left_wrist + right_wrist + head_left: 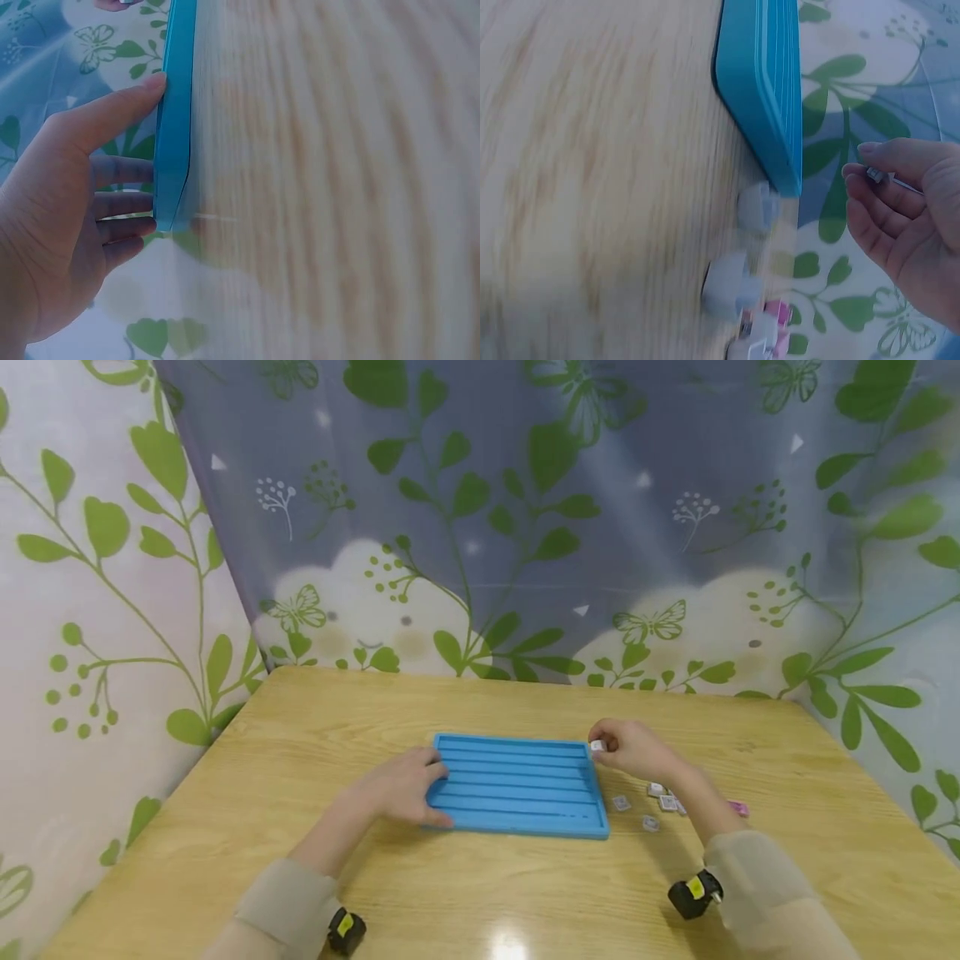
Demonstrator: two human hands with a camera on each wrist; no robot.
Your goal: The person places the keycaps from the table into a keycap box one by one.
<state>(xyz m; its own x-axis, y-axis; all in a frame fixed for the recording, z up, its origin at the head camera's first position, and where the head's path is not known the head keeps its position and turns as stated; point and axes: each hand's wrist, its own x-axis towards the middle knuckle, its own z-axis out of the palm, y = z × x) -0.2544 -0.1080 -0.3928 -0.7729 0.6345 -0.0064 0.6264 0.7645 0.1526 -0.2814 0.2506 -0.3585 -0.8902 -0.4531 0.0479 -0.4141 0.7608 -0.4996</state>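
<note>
A shallow blue tray (517, 785) with raised lengthwise ridges lies on the table. My left hand (405, 787) grips its left end, the thumb (154, 82) on the front rim and the fingers over the left side. Just beyond the tray's far right corner, my right hand (637, 750) pinches a small white keycap (597, 746) between thumb and fingertips. In the right wrist view that keycap (875, 175) is mostly hidden by the fingers. Several loose white keycaps (651, 822) with dark markings lie right of the tray, below the right forearm.
A pink piece (738, 808) lies to the right of the loose keycaps, partly behind the right forearm. The wooden table (450, 885) reaches back to a curtain (480, 527) printed with leaves, and similar cloth hangs on both sides.
</note>
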